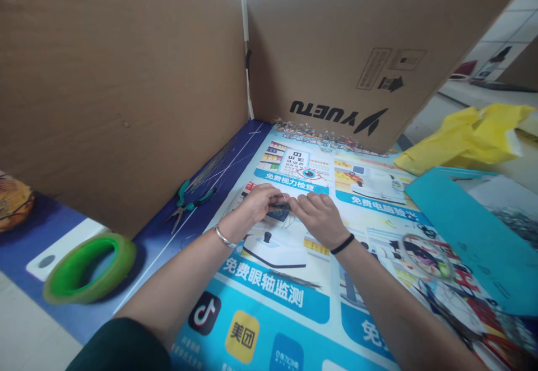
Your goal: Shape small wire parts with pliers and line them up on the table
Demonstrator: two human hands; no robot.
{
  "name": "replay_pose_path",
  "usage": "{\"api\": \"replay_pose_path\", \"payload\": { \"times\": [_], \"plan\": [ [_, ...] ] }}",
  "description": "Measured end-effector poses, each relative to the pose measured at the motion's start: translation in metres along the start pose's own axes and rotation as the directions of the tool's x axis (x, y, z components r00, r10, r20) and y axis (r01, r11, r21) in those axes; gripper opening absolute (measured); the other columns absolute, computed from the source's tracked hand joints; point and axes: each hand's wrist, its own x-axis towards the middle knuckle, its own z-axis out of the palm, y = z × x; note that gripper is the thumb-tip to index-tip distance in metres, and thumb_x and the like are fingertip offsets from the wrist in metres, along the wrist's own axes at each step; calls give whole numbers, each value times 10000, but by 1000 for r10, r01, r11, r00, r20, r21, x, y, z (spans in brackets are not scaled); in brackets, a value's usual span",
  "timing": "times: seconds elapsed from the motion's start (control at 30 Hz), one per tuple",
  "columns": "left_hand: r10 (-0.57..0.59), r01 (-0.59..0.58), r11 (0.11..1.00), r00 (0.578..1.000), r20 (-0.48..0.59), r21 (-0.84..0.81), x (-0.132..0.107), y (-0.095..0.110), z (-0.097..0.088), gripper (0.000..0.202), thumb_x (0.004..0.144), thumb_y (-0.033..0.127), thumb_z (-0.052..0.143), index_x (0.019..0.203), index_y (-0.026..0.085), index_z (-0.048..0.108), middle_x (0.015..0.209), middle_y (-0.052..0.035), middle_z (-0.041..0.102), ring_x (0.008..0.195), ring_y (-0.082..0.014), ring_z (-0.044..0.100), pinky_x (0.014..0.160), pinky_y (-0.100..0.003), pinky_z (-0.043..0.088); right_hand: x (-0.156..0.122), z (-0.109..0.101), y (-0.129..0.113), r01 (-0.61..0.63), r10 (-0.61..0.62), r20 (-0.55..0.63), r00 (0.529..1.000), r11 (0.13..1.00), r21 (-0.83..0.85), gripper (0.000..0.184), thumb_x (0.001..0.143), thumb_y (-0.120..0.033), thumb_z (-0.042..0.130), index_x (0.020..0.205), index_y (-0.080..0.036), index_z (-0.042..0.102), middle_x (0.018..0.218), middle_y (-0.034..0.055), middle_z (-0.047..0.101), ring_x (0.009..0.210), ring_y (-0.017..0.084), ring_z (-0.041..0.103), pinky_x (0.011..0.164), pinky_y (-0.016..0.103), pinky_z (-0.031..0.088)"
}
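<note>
Both my hands meet over the printed poster mat (294,298) in the middle of the table. My left hand (256,205), with a silver bangle on the wrist, and my right hand (319,217), with a black band on the wrist, pinch a small dark object (279,206) between their fingertips. Thin wire loops seem to hang from it; what it is I cannot make out. Teal-handled pliers (187,200) lie on the mat to the left of my left hand, with thin wires (218,163) spread beside them.
Tall cardboard walls (126,79) (357,51) close off the left and back. A green tape roll (88,267) lies at the near left. At right are a teal folder (474,236), a clear tape roll (426,256), scissors (458,320) and a yellow bag (466,135).
</note>
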Motion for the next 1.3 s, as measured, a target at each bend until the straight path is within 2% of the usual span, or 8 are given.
{"api": "replay_pose_path", "payload": {
  "times": [0.13, 0.3, 0.63, 0.83, 1.07, 1.17, 1.3],
  "plan": [
    [9, -9, 1000, 1000, 2, 4, -3, 2, 1, 158, 686, 111, 588, 633, 148, 444, 725, -85, 667, 666, -175, 654, 647, -332, 524, 0, 1, -1, -18, 18, 5, 1000, 1000, -1, 209, 885, -171, 469, 1069, -204, 563, 912, 44, 605, 844, 171, 449, 705, 338, 261],
    [79, -80, 994, 997, 15, 78, -4, 2, 1, 156, 723, 164, 600, 678, 149, 452, 787, -81, 665, 714, -185, 665, 704, -356, 512, 2, 2, -4, -68, 67, 47, 997, 998, 13, 165, 889, -217, 466, 1001, -187, 584, 851, 51, 588, 797, 176, 421, 682, 339, 245],
    [247, -268, 956, 954, 169, 118, -3, 5, -2, 265, 735, 282, 649, 712, 148, 422, 839, -46, 658, 789, -166, 671, 845, -362, 466, 6, -2, -8, -161, 152, 114, 982, 985, 66, 240, 894, -353, 457, 859, -160, 597, 733, 51, 556, 750, 177, 430, 655, 312, 263],
    [268, -304, 937, 941, 205, 170, 0, 5, -5, 244, 755, 288, 632, 723, 143, 439, 872, -54, 657, 817, -171, 668, 844, -362, 467, 3, 3, -12, -219, 197, 177, 964, 970, 110, 257, 902, -362, 439, 840, -168, 596, 730, 46, 579, 733, 170, 479, 612, 292, 280],
    [240, -297, 915, 945, 223, 272, -1, 5, -6, 223, 759, 272, 621, 703, 134, 455, 889, -62, 652, 794, -155, 665, 823, -352, 487, 1, 10, -15, -303, 242, 304, 922, 937, 172, 268, 902, -382, 431, 859, -188, 611, 748, 45, 605, 739, 166, 518, 589, 282, 296],
    [252, -307, 899, 946, 203, 311, 4, 4, -9, 227, 745, 287, 628, 702, 132, 469, 888, -57, 649, 765, -139, 659, 799, -329, 493, 1, 11, -14, -321, 252, 317, 914, 928, 189, 251, 875, -392, 478, 883, -183, 617, 778, 54, 607, 783, 184, 518, 639, 290, 329],
    [338, -345, 862, 937, 87, 370, 11, 4, -18, 221, 743, 338, 612, 734, 140, 513, 832, -40, 639, 722, -132, 638, 703, -284, 498, 1, 14, -10, -349, 260, 309, 915, 894, 280, 274, 857, -405, 499, 942, -174, 620, 847, 74, 617, 840, 207, 509, 738, 315, 360]
  ]
}}
